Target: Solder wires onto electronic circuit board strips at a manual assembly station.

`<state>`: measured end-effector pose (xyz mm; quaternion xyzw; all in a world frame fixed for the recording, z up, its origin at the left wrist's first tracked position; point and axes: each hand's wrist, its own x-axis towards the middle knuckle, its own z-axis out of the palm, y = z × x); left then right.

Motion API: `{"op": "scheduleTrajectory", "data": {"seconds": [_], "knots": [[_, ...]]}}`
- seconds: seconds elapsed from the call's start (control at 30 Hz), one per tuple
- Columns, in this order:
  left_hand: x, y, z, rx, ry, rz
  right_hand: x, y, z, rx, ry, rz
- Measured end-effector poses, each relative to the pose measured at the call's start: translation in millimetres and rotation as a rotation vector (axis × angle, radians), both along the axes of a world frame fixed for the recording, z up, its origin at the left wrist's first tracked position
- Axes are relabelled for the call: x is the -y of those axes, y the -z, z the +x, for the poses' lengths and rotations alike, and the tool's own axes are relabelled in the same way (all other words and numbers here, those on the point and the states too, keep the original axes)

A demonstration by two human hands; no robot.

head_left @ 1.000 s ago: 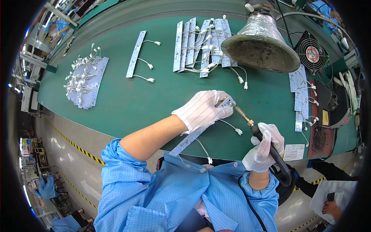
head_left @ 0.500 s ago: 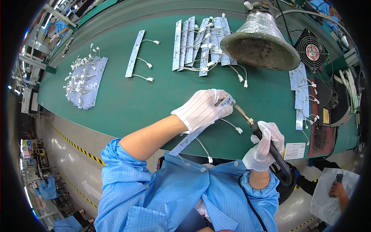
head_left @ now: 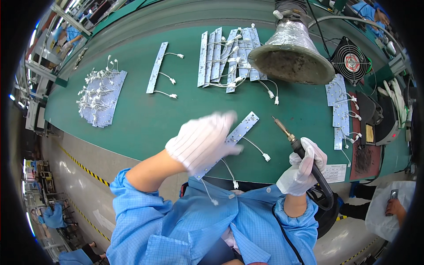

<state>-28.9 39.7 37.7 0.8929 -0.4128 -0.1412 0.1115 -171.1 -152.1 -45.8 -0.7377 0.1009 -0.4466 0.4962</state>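
Note:
A white-gloved left hand (head_left: 201, 139), blurred by motion, hovers over the middle of an LED strip board (head_left: 244, 126). Its thumb and fingers are apart, and it does not appear to grip the board. The board lies slanted at the table's near edge, with white connector leads off its right side; the glove covers its middle. My right hand (head_left: 302, 170), gloved too, is wrapped round the black handle of a soldering iron (head_left: 289, 134). The iron's tip points up and left, a little right of the board's far end and apart from it.
A stack of wired boards (head_left: 104, 97) lies left, a single board (head_left: 157, 66) beside it, several boards (head_left: 214, 55) at the back. A fume extraction hood (head_left: 291, 59) hangs at back right, near a fan (head_left: 351, 59), more boards (head_left: 338, 106) and a soldering station (head_left: 382, 119).
My left hand has let go of the board's far end and moved left and down. The soldering iron's tip has come away from the board. The board's far end now lies lower and uncovered.

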Motion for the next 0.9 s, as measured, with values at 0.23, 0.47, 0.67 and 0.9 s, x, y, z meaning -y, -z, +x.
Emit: {"op": "scheduleTrajectory", "data": {"seconds": [0.23, 0.47, 0.67, 0.9], "knots": [[-35, -23, 9, -0.235, -0.048, -0.017, 6, 15, 6, 0.062, 0.141, -0.153], [-99, 6, 149, 0.299, -0.679, -0.264, -7, 4, 7, 0.086, 0.062, 0.099], [-101, 53, 178, 0.347, -0.776, -0.066, -8, 0, 6, -0.023, 0.084, 0.175], [-99, 74, 198, 0.601, -0.837, -0.057, -1, 13, 12, 0.030, 0.077, 0.038]]}}
